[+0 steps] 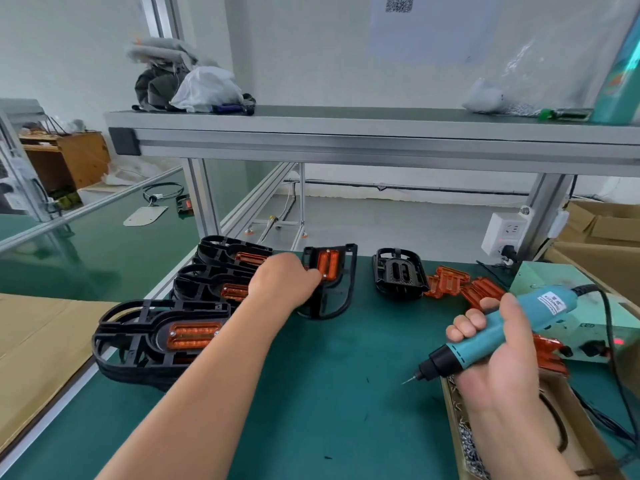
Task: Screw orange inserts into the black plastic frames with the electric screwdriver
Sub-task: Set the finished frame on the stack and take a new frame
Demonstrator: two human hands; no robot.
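At the left edge of the frame a cardboard sheet (31, 341) lies along the bench's aluminium rim (52, 408). Just right of it three stacks of finished frames (145, 341) run from lower left up toward the middle, the nearest one sitting right at that rim. My left hand (282, 282) reaches past the stacks to centre frame and grips a black frame (332, 299) by its left side. The fingers curl round its edge beside the orange insert (328, 264) seated in it, though the fingertips are hidden behind the hand. That frame rests on the green mat (329, 393) close to the bench's far edge. The widest open stretch of mat I see lies between my two forearms, lower centre. Right of the held frame, well apart from it, a bare frame (398, 275) lies flat. Loose orange inserts (450, 282) touch its right side. At the lower right my right hand (498, 362) wraps all its fingers tight round the electric screwdriver (502, 327). Its bit (407, 381) points down-left, above the mat and touching nothing. Under that wrist a cardboard box of screws (464, 434) crowds the lower right corner, and the pale green power unit (571, 306) closes off the right edge.
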